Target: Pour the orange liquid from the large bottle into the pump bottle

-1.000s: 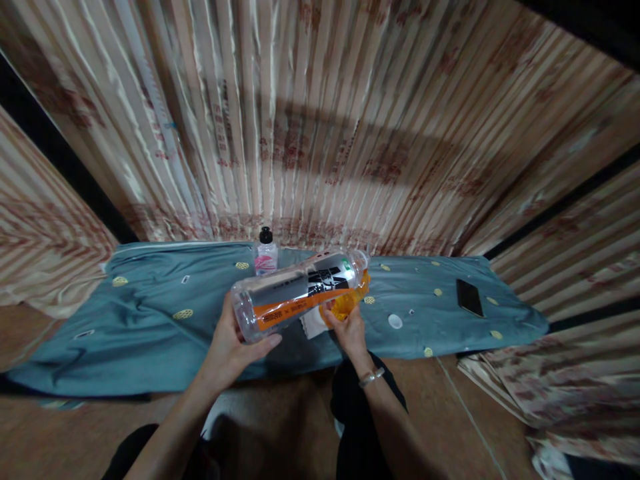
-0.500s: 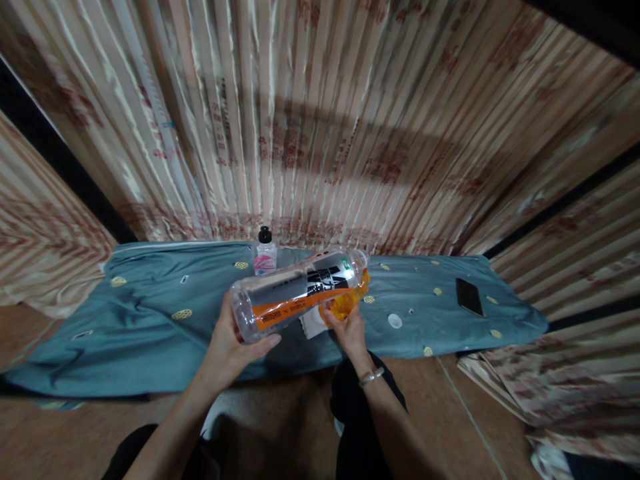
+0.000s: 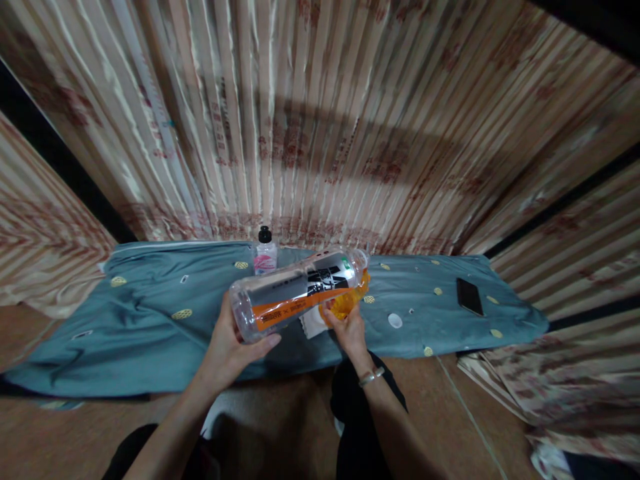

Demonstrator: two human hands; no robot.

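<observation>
Over the middle of the cloth-covered worktop [image 3: 150, 333], the base of a large clear bottle [image 3: 295, 293] is gripped by the left hand [image 3: 233, 343]; the bottle is tilted, its neck pointed rightward. A translucent orange object [image 3: 343, 307] is held by the right hand [image 3: 352, 330] below the neck; whether the two touch cannot be told. Beside it, a white piece [image 3: 313, 325] is partly hidden. Near the right end, a dark flat device [image 3: 470, 297] is seen. By the far edge, a small black-capped bottle [image 3: 265, 259] is backed by a curtain [image 3: 320, 133].

Relative to the large bottle [image 3: 295, 293]: small bottle [image 3: 265, 257], behind its left half; phone [image 3: 469, 297], well right; packet [image 3: 313, 324], apparently beneath; curtain [image 3: 310, 153], farther behind.
</observation>
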